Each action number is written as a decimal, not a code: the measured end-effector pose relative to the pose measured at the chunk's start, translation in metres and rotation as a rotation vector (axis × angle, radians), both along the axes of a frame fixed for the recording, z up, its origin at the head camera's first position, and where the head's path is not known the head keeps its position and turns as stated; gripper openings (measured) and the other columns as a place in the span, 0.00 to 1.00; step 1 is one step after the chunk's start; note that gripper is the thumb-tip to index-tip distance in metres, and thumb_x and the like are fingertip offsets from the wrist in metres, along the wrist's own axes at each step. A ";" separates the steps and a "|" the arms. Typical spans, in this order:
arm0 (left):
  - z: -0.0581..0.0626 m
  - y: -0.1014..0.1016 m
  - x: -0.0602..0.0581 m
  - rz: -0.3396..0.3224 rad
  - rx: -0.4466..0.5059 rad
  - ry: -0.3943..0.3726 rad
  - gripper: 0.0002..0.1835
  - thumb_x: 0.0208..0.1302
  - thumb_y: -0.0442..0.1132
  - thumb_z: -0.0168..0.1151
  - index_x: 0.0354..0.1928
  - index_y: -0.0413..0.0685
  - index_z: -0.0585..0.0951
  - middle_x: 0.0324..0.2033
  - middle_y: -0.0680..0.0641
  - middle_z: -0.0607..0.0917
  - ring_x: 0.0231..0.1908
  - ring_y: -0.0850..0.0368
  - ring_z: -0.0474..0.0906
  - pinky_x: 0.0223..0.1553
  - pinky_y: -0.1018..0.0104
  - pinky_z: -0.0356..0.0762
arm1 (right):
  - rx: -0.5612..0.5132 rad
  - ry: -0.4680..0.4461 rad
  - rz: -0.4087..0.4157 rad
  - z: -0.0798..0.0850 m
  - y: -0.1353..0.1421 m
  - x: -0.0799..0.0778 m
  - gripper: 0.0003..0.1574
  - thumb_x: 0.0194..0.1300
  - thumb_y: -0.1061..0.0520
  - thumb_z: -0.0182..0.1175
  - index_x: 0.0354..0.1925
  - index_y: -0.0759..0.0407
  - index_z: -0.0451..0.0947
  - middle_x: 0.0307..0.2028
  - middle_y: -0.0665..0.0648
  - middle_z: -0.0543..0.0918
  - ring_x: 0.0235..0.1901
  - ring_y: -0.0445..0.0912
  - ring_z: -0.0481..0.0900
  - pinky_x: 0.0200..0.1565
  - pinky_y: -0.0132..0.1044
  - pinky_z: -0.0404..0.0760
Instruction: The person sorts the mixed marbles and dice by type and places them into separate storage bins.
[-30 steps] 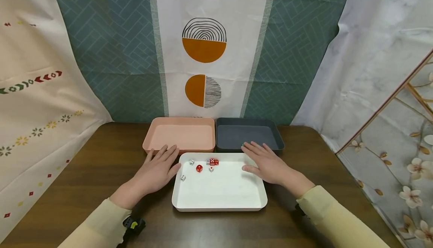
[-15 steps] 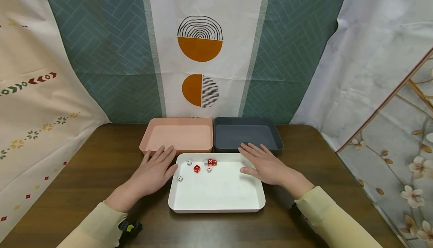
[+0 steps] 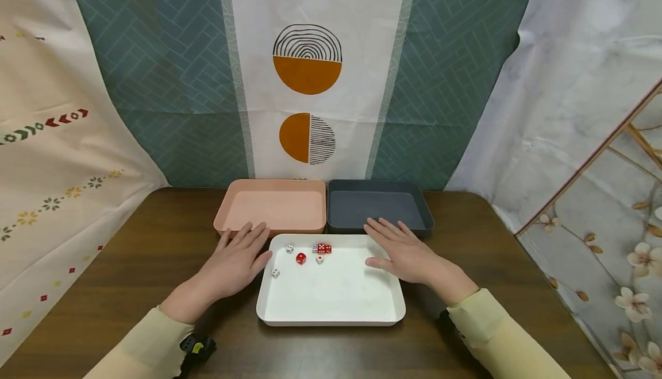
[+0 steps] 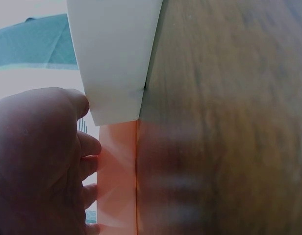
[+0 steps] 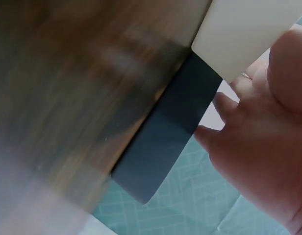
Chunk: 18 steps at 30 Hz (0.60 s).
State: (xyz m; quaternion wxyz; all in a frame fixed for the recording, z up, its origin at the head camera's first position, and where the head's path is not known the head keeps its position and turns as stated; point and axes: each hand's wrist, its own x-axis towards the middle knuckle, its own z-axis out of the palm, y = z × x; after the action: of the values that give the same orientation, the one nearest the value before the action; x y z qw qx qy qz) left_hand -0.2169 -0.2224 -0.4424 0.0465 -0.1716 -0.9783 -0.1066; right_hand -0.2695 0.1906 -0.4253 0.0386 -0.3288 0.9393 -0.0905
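Observation:
In the head view a white tray (image 3: 331, 298) lies between my hands, with several red and white dice in its upper left part. One red die (image 3: 301, 258) sits apart, and a white die (image 3: 276, 273) lies near the tray's left wall. My left hand (image 3: 233, 267), palm down with straight fingers, is beside the tray's left edge, its fingertips by the pink tray (image 3: 276, 204). Over the white tray's upper right corner my right hand (image 3: 405, 252) spreads its fingers, fingertips at the front rim of the dark tray (image 3: 380, 207). Neither hand holds anything.
The pink and dark trays stand side by side at the back of the brown wooden table (image 3: 129, 275). Behind them hangs a patterned cloth (image 3: 305, 97). A dark strap device (image 3: 197, 347) is on the left wrist.
The head view has shifted slightly, so the trays appear a little further left. Both hands keep about the same places over the trays, and the dice have not moved.

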 end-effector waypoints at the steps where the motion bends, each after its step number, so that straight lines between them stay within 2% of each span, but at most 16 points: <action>1: -0.001 -0.001 0.000 0.000 -0.001 -0.002 0.36 0.87 0.54 0.53 0.85 0.39 0.65 0.85 0.38 0.62 0.84 0.31 0.52 0.79 0.23 0.43 | -0.009 -0.008 0.001 0.000 0.000 0.000 0.53 0.84 0.31 0.55 0.90 0.55 0.53 0.89 0.58 0.50 0.87 0.60 0.46 0.83 0.68 0.43; 7: 0.002 -0.001 0.000 0.007 -0.006 -0.001 0.36 0.87 0.54 0.53 0.85 0.39 0.64 0.85 0.38 0.62 0.84 0.31 0.52 0.79 0.23 0.42 | -0.046 -0.068 0.001 0.001 -0.003 -0.001 0.53 0.85 0.29 0.51 0.90 0.53 0.51 0.89 0.56 0.50 0.88 0.59 0.45 0.83 0.68 0.39; 13: 0.005 0.000 0.002 0.010 0.001 -0.007 0.36 0.88 0.54 0.53 0.85 0.40 0.65 0.85 0.38 0.63 0.84 0.31 0.52 0.79 0.23 0.42 | -0.009 -0.054 0.003 0.002 -0.005 0.000 0.55 0.83 0.29 0.55 0.90 0.54 0.52 0.89 0.56 0.51 0.88 0.59 0.44 0.83 0.67 0.39; 18: 0.000 -0.001 0.000 0.006 0.004 -0.011 0.36 0.88 0.54 0.53 0.85 0.40 0.64 0.85 0.38 0.62 0.84 0.31 0.51 0.79 0.23 0.42 | 0.002 -0.051 -0.005 0.001 -0.005 0.001 0.55 0.82 0.30 0.58 0.90 0.54 0.52 0.89 0.57 0.51 0.88 0.59 0.45 0.83 0.68 0.40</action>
State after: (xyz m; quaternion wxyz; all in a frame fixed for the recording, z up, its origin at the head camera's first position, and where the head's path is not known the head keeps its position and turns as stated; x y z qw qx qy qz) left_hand -0.2171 -0.2230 -0.4421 0.0416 -0.1682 -0.9788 -0.1092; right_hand -0.2686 0.1855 -0.4244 0.0627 -0.3239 0.9389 -0.0981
